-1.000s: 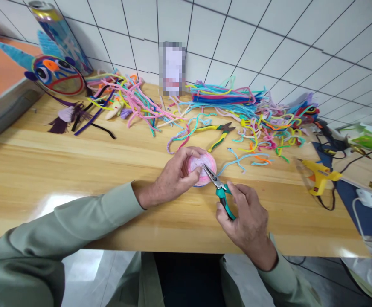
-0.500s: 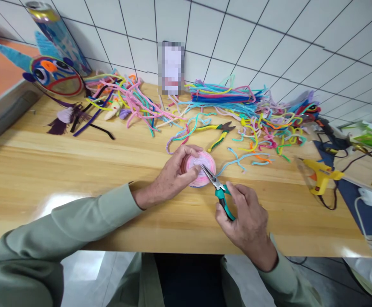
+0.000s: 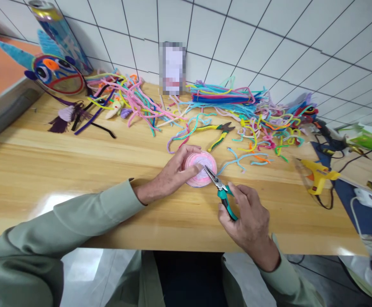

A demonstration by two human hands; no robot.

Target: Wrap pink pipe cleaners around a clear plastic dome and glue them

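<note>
A round coil of pink and lilac pipe cleaners (image 3: 209,176) lies near the middle of the table. My left hand (image 3: 178,174) grips it from the left, fingers round its far edge and thumb on its top. In my right hand (image 3: 248,215) is a pair of needle-nose pliers (image 3: 223,197) with teal and black handles. Their jaws point up and left, with the tips at the coil's centre close to my left thumb. Whether the tips pinch anything is too small to tell. Just beyond the coil lie yellow-and-green cutting pliers (image 3: 219,132).
Loose pipe cleaners (image 3: 141,100) and a bundled stack (image 3: 226,96) line the tiled wall, with a phone (image 3: 173,68) leaning there. A yellow glue gun (image 3: 318,175) with its cord sits at right. At left stand a tall can (image 3: 64,38) and a blue-eared face craft (image 3: 56,74).
The whole view has shifted slightly. Both hands keep their hold, and the plier tips stay at the coil's centre with hardly any visible movement.
</note>
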